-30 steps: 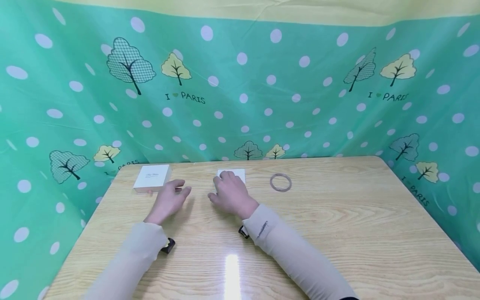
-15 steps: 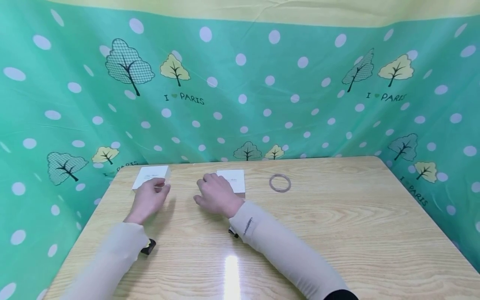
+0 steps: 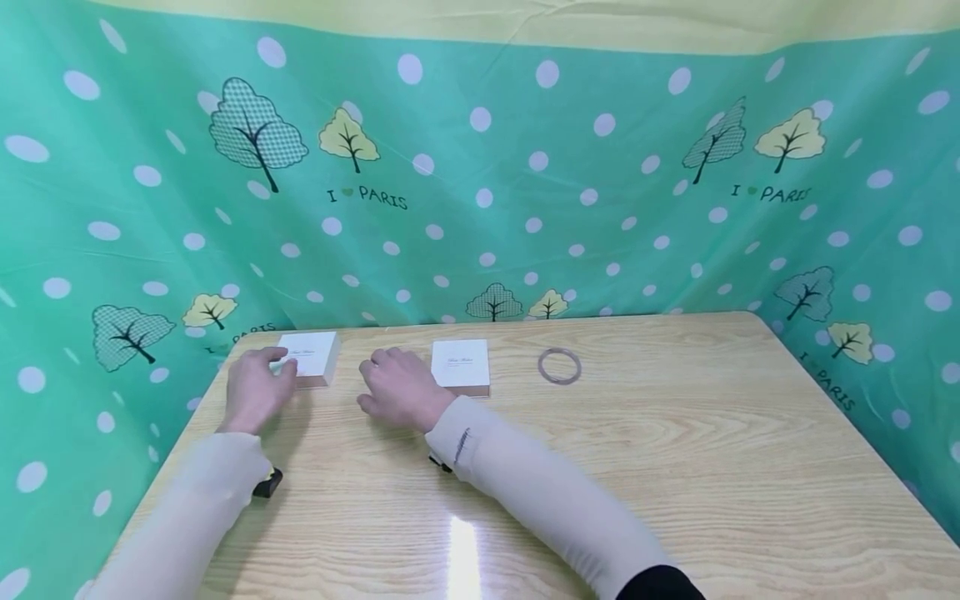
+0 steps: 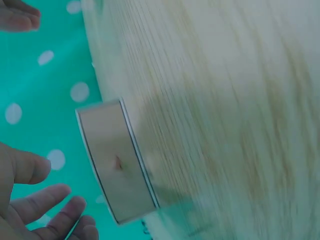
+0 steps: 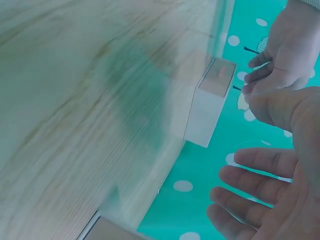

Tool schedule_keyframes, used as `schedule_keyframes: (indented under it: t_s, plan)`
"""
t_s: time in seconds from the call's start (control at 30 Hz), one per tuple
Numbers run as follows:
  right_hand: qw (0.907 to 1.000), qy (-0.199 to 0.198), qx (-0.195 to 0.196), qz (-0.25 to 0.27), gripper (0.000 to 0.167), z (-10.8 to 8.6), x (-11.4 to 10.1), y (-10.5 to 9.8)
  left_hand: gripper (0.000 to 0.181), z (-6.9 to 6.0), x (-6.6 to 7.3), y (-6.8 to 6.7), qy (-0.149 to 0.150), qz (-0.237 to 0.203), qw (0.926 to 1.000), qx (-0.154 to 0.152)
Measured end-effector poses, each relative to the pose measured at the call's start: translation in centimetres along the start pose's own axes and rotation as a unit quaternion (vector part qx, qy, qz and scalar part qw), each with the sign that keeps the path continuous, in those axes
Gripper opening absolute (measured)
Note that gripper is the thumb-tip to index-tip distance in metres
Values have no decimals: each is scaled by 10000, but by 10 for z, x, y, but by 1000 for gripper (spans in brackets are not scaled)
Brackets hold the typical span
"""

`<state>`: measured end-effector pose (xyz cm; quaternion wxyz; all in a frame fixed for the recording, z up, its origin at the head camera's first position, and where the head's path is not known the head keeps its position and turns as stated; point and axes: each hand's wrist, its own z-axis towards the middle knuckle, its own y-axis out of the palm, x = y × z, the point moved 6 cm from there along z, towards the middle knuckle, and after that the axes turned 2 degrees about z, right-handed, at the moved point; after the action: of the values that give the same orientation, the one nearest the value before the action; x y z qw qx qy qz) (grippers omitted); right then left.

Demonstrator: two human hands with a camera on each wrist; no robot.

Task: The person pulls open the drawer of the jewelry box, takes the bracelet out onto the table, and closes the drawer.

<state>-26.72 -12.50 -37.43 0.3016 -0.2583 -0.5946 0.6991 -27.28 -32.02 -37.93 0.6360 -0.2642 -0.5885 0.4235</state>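
Note:
Two small white boxes with fine lettering on top lie toward the back of the table. My left hand is by the left side of the left box, thumb and fingers apart. In the left wrist view, clear space separates those fingers from the box's pale side face. My right hand is between the boxes, just left of the right box. Its fingers look loosely extended in the right wrist view, holding nothing. The right box's edge shows at the bottom there.
A thin purplish ring lies right of the boxes. The wooden table meets a green dotted curtain at its back and sides.
Both hands have moved left. The left hand has passed across the left box's front to its left side. The right hand has come off the right box, whose top now shows fully.

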Motion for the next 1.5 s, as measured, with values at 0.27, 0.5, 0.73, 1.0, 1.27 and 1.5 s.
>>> schedule_keyframes:
  t_s: [0.27, 0.5, 0.73, 1.0, 1.27, 1.5]
  plan:
    - [9993, 47, -359, -13, 39, 11, -10, 6, 47, 16, -12, 3, 164, 323, 9992, -170]
    - [9990, -124, -419, -29, 38, 23, -23, 13, 53, 26, -17, 13, 65, 312, 9979, -555]
    - [9975, -106, -696, -6, 46, 38, -35, 24, 54, 36, -22, 19, 8, 175, 9976, -669]
    - [9925, 109, -1217, -10, 59, 50, -45, 39, 54, 45, -29, 22, 105, 441, 9960, -768]
    - [9916, 156, -1285, -34, 63, 52, -50, 44, 49, 52, -27, 25, 313, 511, 9937, -943]
    - [9906, 239, -1327, -216, 54, 51, -53, 41, 49, 53, -26, 28, 291, 686, 9887, -1298]
